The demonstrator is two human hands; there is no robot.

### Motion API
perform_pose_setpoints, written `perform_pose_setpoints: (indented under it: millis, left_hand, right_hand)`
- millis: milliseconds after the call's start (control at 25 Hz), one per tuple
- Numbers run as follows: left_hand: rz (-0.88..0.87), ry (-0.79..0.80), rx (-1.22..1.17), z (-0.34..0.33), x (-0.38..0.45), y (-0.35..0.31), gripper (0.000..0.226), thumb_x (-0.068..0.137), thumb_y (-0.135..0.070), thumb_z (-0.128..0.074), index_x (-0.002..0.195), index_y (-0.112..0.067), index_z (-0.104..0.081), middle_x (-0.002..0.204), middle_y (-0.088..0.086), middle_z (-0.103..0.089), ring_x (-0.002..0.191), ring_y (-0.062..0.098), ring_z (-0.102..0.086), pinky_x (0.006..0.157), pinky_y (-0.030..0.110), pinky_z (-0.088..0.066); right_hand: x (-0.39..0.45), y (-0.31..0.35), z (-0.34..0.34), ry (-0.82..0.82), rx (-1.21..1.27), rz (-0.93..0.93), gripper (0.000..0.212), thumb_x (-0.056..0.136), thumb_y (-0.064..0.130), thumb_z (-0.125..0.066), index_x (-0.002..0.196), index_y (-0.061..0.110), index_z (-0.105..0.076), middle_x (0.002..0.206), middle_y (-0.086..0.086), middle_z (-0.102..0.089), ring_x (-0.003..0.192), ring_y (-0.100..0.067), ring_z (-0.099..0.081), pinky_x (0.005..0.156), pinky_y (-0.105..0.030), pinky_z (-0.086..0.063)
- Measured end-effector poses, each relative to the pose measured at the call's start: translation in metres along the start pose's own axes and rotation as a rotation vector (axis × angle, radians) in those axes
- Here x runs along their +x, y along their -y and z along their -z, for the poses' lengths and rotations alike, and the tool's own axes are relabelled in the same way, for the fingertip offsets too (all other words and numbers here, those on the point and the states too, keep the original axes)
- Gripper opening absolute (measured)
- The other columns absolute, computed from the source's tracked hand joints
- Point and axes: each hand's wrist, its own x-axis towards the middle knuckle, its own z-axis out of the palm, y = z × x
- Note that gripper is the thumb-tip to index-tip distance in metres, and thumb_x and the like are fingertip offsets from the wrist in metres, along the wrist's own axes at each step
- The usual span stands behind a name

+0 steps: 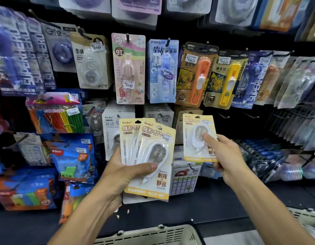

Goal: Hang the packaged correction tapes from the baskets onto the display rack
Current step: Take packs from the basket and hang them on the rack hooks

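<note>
My left hand [121, 171] grips a fanned stack of yellow-edged correction tape packs [154, 138], thumb pressed on the front blister. My right hand [227, 156] pinches a single matching pack [192, 124] and holds it upright in front of the rack's middle row, its hang hole near a brown-carded stack [185, 115]. Behind the packs, white BoBo packs [110, 128] hang on a hook of the display rack [223, 115]. Which hook the single pack is nearest to I cannot tell.
A beige plastic basket [153, 235] sits below my arms, and a second basket rim [305, 214] shows at lower right. Hanging stationery fills the rack: coloured sticks [56, 117] at left, orange and yellow clip pushers [202, 75] above right. Two bare hooks [248, 114] jut out at right.
</note>
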Motion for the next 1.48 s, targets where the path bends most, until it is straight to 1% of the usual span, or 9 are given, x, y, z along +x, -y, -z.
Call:
perform_pose_setpoints:
  millis: [120,280,440,640,880,1160,1280,1360,1480]
  left_hand:
    - [0.007,0.007,-0.033,-0.004,0.000,0.003,0.076,0.050,-0.006,-0.091,0.117,-0.031,-0.067,0.110,0.008,-0.078,0.097,0.032,-0.077,0.073,0.045,-0.064]
    - [-0.011,-0.001,-0.047,-0.010,0.000,0.007,0.066,0.043,-0.011,-0.096,0.095,-0.046,-0.073,0.110,0.006,-0.079,0.098,0.031,-0.076,0.081,0.050,-0.062]
    - [-0.029,0.012,-0.051,-0.018,-0.001,0.008,0.074,0.040,-0.020,-0.097,0.107,-0.038,-0.070,0.109,0.004,-0.079,0.098,0.027,-0.077,0.072,0.040,-0.064]
    - [0.024,-0.019,-0.166,-0.017,-0.006,0.001,0.053,0.069,-0.022,-0.084,0.119,-0.033,-0.069,0.116,0.008,-0.076,0.095,0.032,-0.076,0.050,0.033,-0.057]
    - [0.013,-0.068,-0.213,-0.010,-0.005,-0.004,0.053,0.071,-0.019,-0.076,0.123,-0.026,-0.066,0.115,0.009,-0.077,0.098,0.034,-0.076,0.049,0.032,-0.057]
    - [-0.016,-0.039,-0.211,-0.017,-0.001,-0.002,0.050,0.076,-0.014,-0.074,0.124,-0.026,-0.065,0.115,0.009,-0.077,0.095,0.032,-0.076,0.052,0.035,-0.059]
    - [-0.049,-0.038,-0.193,-0.017,0.001,-0.004,0.052,0.076,-0.013,-0.075,0.126,-0.023,-0.064,0.114,0.008,-0.077,0.097,0.031,-0.076,0.061,0.038,-0.063]
    - [-0.076,-0.066,-0.125,-0.016,0.003,-0.004,0.055,0.074,-0.013,-0.079,0.126,-0.022,-0.063,0.112,0.006,-0.078,0.094,0.028,-0.077,0.064,0.035,-0.063]
    - [-0.099,-0.128,-0.002,-0.016,0.006,-0.001,0.066,0.063,-0.024,-0.090,0.123,-0.028,-0.064,0.114,0.003,-0.077,0.096,0.023,-0.077,0.068,0.035,-0.063]
  right_hand:
    - [0.002,0.000,0.003,-0.076,0.006,-0.049,0.028,0.093,0.034,-0.071,0.110,0.013,-0.067,0.066,0.003,-0.071,0.033,-0.005,-0.053,0.028,-0.019,-0.032]
    - [-0.012,-0.010,-0.003,-0.064,-0.131,-0.096,0.050,0.092,0.039,-0.071,0.135,0.025,-0.048,0.127,-0.003,-0.060,0.099,-0.026,-0.068,0.072,-0.041,-0.058]
    - [-0.052,-0.012,-0.037,0.513,-0.023,-0.004,0.052,0.072,0.048,-0.084,0.115,0.023,-0.068,0.111,0.000,-0.076,0.094,-0.022,-0.075,0.071,-0.031,-0.060]
    - [-0.038,-0.010,-0.035,0.309,0.127,0.006,0.042,0.074,0.032,-0.083,0.110,0.017,-0.068,0.105,-0.007,-0.078,0.099,-0.033,-0.073,0.086,-0.048,-0.056]
    - [-0.004,0.000,-0.002,-0.018,0.096,-0.012,0.017,0.094,0.029,-0.071,0.110,0.024,-0.073,0.083,0.003,-0.078,0.054,-0.010,-0.070,0.037,-0.021,-0.044]
    - [0.006,-0.006,0.002,-0.084,0.035,-0.099,0.022,0.093,0.035,-0.071,0.105,0.017,-0.073,0.049,0.007,-0.063,0.024,-0.003,-0.035,0.029,-0.014,-0.021]
    - [0.009,-0.006,0.003,-0.041,0.003,-0.167,0.050,0.094,0.034,-0.070,0.137,0.016,-0.052,0.091,0.002,-0.070,0.052,-0.014,-0.062,0.039,-0.025,-0.045]
    - [0.003,-0.008,-0.004,-0.040,-0.071,-0.133,0.064,0.093,0.039,-0.070,0.146,0.023,-0.040,0.127,-0.002,-0.058,0.098,-0.025,-0.067,0.072,-0.043,-0.060]
    - [-0.028,-0.012,-0.034,0.303,-0.071,0.079,0.053,0.080,0.053,-0.077,0.123,0.025,-0.063,0.121,0.002,-0.071,0.101,-0.017,-0.071,0.084,-0.037,-0.058]
